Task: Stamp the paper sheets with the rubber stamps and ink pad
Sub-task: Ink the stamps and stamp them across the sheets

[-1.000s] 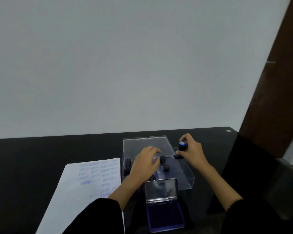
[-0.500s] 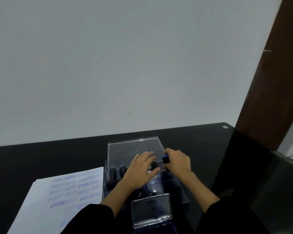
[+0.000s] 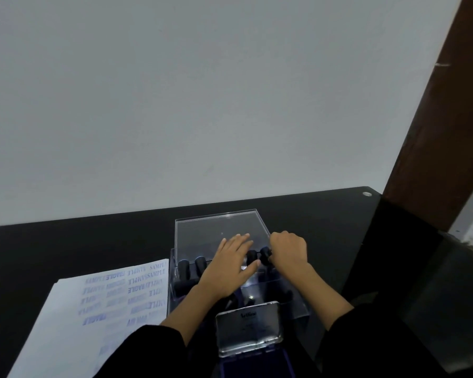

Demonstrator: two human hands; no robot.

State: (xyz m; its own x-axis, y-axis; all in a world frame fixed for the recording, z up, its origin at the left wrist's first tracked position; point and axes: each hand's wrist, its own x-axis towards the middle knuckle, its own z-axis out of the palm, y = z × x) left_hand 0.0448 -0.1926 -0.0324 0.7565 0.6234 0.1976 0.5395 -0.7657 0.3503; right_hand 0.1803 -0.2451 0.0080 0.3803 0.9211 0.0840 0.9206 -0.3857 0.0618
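A clear plastic box [image 3: 298, 309] with its lid [image 3: 216, 230] raised stands on the black table and holds several black rubber stamps [image 3: 184, 267]. My left hand [image 3: 227, 268] lies flat over the box, fingers spread. My right hand [image 3: 288, 251] is closed on a black stamp [image 3: 265, 252] set down at the box's right side, beside another stamp. Just before the box, the ink pad [image 3: 257, 364] lies open, its silver lid [image 3: 247, 330] tilted up. A white paper sheet [image 3: 66, 323] with several blue stamp prints lies to the left.
The black table [image 3: 66, 246] runs to a white wall at the back. A dark brown post [image 3: 434, 118] stands at the right, past the table's right edge. My black sleeves fill the lower frame.
My right hand has carried the stamp from the right of the box leftward and down into it. The left hand stays over the box. The view has shifted right.
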